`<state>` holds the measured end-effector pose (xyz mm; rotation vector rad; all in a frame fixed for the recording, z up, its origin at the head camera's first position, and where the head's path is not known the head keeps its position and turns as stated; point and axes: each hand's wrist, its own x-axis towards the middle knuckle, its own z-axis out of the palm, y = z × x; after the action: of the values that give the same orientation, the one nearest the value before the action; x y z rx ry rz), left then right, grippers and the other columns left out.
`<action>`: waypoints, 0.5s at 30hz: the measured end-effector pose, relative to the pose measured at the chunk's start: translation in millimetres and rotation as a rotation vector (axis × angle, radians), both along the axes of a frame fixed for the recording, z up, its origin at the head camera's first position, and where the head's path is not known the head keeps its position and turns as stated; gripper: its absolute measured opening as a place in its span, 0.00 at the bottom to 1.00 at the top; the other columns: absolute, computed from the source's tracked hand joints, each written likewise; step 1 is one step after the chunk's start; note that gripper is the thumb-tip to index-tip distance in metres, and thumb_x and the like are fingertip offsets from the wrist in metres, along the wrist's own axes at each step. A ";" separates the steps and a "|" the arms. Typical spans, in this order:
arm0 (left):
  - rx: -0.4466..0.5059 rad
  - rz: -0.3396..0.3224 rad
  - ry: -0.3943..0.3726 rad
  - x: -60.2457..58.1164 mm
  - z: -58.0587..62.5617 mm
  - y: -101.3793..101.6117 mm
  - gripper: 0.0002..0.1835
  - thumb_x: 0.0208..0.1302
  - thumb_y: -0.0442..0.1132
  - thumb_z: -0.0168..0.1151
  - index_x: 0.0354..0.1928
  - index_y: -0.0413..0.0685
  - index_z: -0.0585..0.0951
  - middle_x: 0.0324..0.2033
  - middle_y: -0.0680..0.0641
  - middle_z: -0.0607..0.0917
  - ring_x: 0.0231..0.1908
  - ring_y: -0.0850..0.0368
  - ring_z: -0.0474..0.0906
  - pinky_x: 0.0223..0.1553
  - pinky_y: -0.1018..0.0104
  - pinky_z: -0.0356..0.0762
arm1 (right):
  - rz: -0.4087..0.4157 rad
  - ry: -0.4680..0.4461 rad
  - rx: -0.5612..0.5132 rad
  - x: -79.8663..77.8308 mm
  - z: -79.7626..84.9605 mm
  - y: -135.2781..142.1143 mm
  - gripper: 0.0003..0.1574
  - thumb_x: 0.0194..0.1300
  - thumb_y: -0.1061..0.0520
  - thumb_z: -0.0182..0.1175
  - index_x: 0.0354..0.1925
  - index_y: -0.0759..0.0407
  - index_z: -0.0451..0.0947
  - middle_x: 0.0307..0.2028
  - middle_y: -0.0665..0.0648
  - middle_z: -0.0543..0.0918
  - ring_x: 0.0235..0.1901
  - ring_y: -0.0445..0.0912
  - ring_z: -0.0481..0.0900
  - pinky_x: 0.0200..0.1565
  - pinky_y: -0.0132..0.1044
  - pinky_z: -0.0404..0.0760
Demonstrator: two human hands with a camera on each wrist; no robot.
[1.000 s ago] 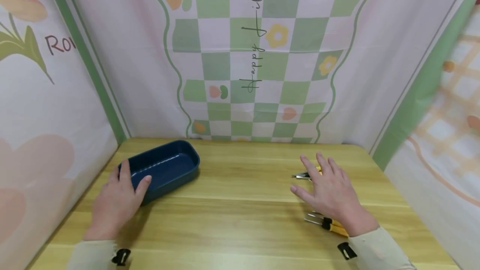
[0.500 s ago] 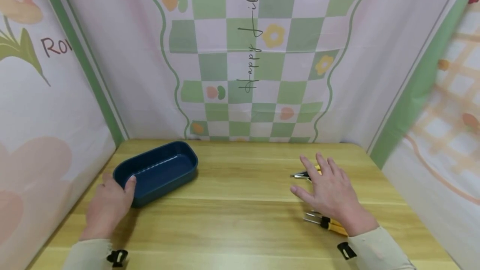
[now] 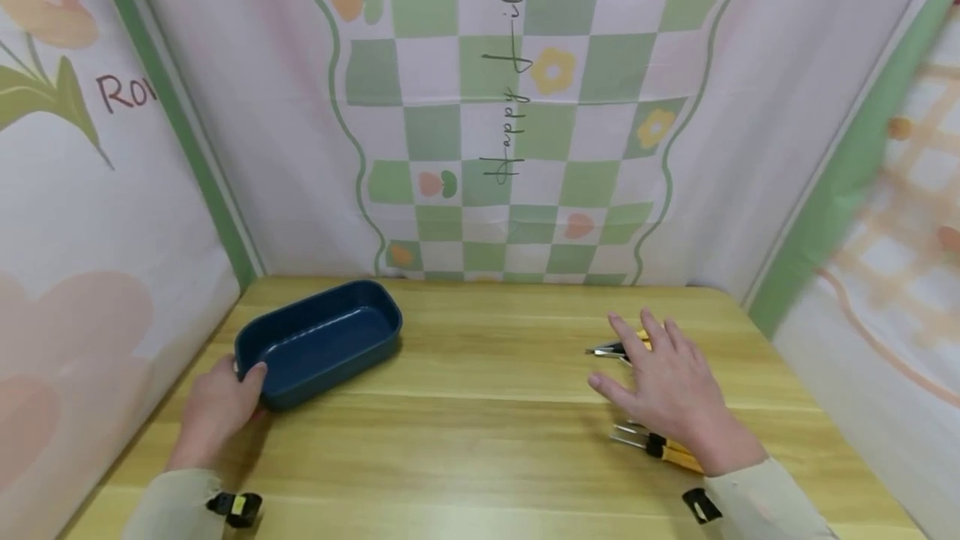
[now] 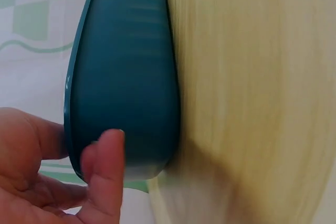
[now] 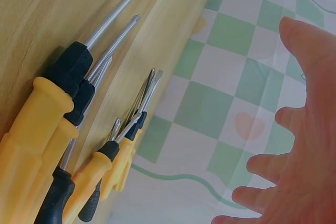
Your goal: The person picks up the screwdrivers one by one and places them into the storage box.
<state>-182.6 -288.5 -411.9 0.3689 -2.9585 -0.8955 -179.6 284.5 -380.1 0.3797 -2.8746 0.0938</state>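
A dark blue rectangular box [image 3: 337, 375] with rounded corners and no lid stands on the left of the table. My left hand [image 3: 213, 411] pinches its near left end, thumb over the rim. In the left wrist view, fingers [image 4: 107, 166] lie against the outer wall [image 4: 126, 72] below that rim. On the right, my right hand [image 3: 671, 390] hovers palm down with fingers spread, holding nothing. Beneath it lie several yellow-and-black screwdrivers [image 3: 675, 454], partly hidden by the hand. The right wrist view shows their thick yellow handles [image 5: 39, 114] and metal shafts.
The wooden table [image 3: 480, 440] ends at a printed cloth wall [image 3: 491, 107] with green checks. Cloth also hangs along the left and right sides. A second group of screwdrivers [image 3: 611, 350] lies farther back, under the right fingertips.
My left hand has moved from above the box's near left corner down onto its end and now grips it. The right hand has hardly moved.
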 end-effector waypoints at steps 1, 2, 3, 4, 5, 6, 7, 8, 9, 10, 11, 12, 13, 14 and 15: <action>0.036 0.003 0.004 -0.7 -0.6 0.8 0.38 0.80 0.53 0.44 0.71 0.20 0.60 0.58 0.17 0.75 0.46 0.32 0.85 0.58 0.33 0.75 | -0.002 -0.001 0.000 0.6 0.5 0.8 0.59 0.69 0.20 0.52 0.82 0.52 0.54 0.75 0.80 0.59 0.70 0.83 0.57 0.64 0.79 0.63; 0.072 0.010 0.006 -1.3 -1.0 2.3 0.38 0.81 0.51 0.45 0.73 0.20 0.57 0.59 0.18 0.74 0.42 0.38 0.88 0.58 0.36 0.76 | -0.004 -0.003 -0.001 1.4 1.1 1.6 0.59 0.69 0.20 0.52 0.82 0.52 0.54 0.74 0.80 0.59 0.70 0.83 0.57 0.64 0.79 0.63; 0.108 0.015 0.003 -2.0 -2.0 3.3 0.38 0.81 0.49 0.45 0.75 0.21 0.54 0.60 0.18 0.74 0.37 0.44 0.89 0.57 0.41 0.79 | -0.007 -0.005 -0.002 2.3 1.4 2.3 0.59 0.69 0.21 0.52 0.82 0.52 0.54 0.75 0.80 0.59 0.70 0.83 0.57 0.64 0.80 0.63; 0.151 0.021 -0.002 -2.8 -2.7 4.1 0.39 0.81 0.47 0.45 0.76 0.21 0.51 0.61 0.18 0.74 0.32 0.49 0.89 0.54 0.46 0.82 | -0.008 -0.004 -0.003 2.9 1.6 3.2 0.59 0.69 0.21 0.52 0.82 0.52 0.54 0.74 0.80 0.59 0.70 0.84 0.57 0.64 0.80 0.63; 0.197 0.031 -0.004 -3.6 -3.3 5.1 0.39 0.81 0.46 0.45 0.77 0.21 0.49 0.61 0.18 0.73 0.28 0.54 0.88 0.50 0.51 0.84 | -0.010 -0.005 -0.005 3.5 1.6 4.0 0.59 0.69 0.21 0.52 0.82 0.52 0.54 0.74 0.80 0.59 0.70 0.84 0.57 0.64 0.81 0.63; 0.238 0.041 -0.004 -4.1 -3.9 6.0 0.38 0.80 0.45 0.46 0.78 0.22 0.48 0.61 0.19 0.73 0.25 0.57 0.88 0.45 0.57 0.85 | -0.011 -0.007 -0.007 4.2 1.7 4.7 0.59 0.69 0.21 0.52 0.82 0.52 0.53 0.74 0.80 0.59 0.70 0.84 0.56 0.64 0.81 0.62; 0.268 0.050 -0.001 -4.6 -4.8 6.6 0.38 0.80 0.44 0.46 0.78 0.23 0.48 0.62 0.18 0.73 0.25 0.59 0.87 0.40 0.62 0.85 | -0.012 -0.008 -0.008 4.6 1.6 5.3 0.59 0.69 0.21 0.52 0.83 0.52 0.53 0.74 0.80 0.59 0.70 0.84 0.56 0.64 0.81 0.62; 0.307 0.061 0.001 -4.8 -5.9 7.2 0.38 0.80 0.43 0.46 0.78 0.24 0.47 0.62 0.18 0.72 0.24 0.60 0.86 0.36 0.65 0.85 | -0.013 -0.010 -0.010 5.1 1.7 5.7 0.59 0.69 0.20 0.52 0.83 0.52 0.53 0.75 0.80 0.58 0.70 0.83 0.56 0.64 0.81 0.61; 0.351 0.070 0.006 -4.8 -6.9 7.6 0.38 0.80 0.42 0.46 0.79 0.25 0.46 0.62 0.18 0.71 0.24 0.61 0.86 0.33 0.67 0.85 | -0.014 -0.011 -0.012 5.2 1.7 6.1 0.60 0.69 0.20 0.52 0.83 0.52 0.52 0.75 0.80 0.58 0.70 0.84 0.56 0.63 0.82 0.61; 0.400 0.079 0.011 -4.5 -8.0 7.9 0.38 0.80 0.41 0.46 0.79 0.26 0.45 0.62 0.18 0.70 0.25 0.61 0.85 0.31 0.67 0.86 | -0.013 -0.013 -0.013 5.1 1.7 6.4 0.60 0.69 0.20 0.52 0.83 0.52 0.52 0.75 0.80 0.58 0.70 0.84 0.55 0.63 0.82 0.61; 0.437 0.086 0.015 -3.9 -9.1 7.7 0.38 0.80 0.40 0.46 0.80 0.27 0.45 0.63 0.19 0.69 0.24 0.62 0.85 0.31 0.67 0.86 | -0.013 -0.015 -0.012 4.8 1.7 6.0 0.60 0.69 0.20 0.52 0.83 0.52 0.52 0.75 0.80 0.58 0.70 0.84 0.55 0.64 0.82 0.60; 0.477 0.094 0.017 -2.9 -10.0 7.4 0.38 0.80 0.38 0.46 0.80 0.27 0.44 0.63 0.19 0.69 0.25 0.62 0.84 0.31 0.67 0.87 | -0.010 -0.016 -0.010 4.2 1.6 5.7 0.60 0.69 0.20 0.52 0.83 0.52 0.52 0.75 0.80 0.58 0.70 0.84 0.55 0.64 0.82 0.60; 0.517 0.101 0.021 -1.8 -10.8 6.6 0.38 0.80 0.37 0.46 0.80 0.28 0.43 0.63 0.20 0.68 0.25 0.62 0.84 0.31 0.66 0.88 | -0.008 -0.017 -0.007 3.5 1.6 5.0 0.60 0.69 0.20 0.51 0.83 0.52 0.52 0.75 0.80 0.58 0.70 0.83 0.56 0.64 0.82 0.61; 0.558 0.109 0.024 -0.4 -11.4 5.8 0.38 0.80 0.36 0.45 0.81 0.29 0.42 0.63 0.21 0.67 0.25 0.63 0.83 0.32 0.65 0.88 | -0.004 -0.018 -0.005 2.6 1.6 4.0 0.60 0.69 0.20 0.51 0.83 0.52 0.52 0.75 0.80 0.58 0.70 0.83 0.56 0.64 0.81 0.61; 0.580 0.113 0.027 1.1 -11.7 4.5 0.38 0.80 0.35 0.45 0.81 0.29 0.42 0.62 0.22 0.67 0.25 0.63 0.83 0.32 0.65 0.88 | 0.002 -0.017 -0.003 1.2 1.5 2.8 0.60 0.69 0.20 0.51 0.83 0.52 0.53 0.75 0.80 0.58 0.70 0.83 0.57 0.63 0.81 0.62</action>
<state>-181.4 -284.0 -423.5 0.5205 -2.5621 -1.7103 -178.4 287.3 -378.6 0.3825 -2.8903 0.1021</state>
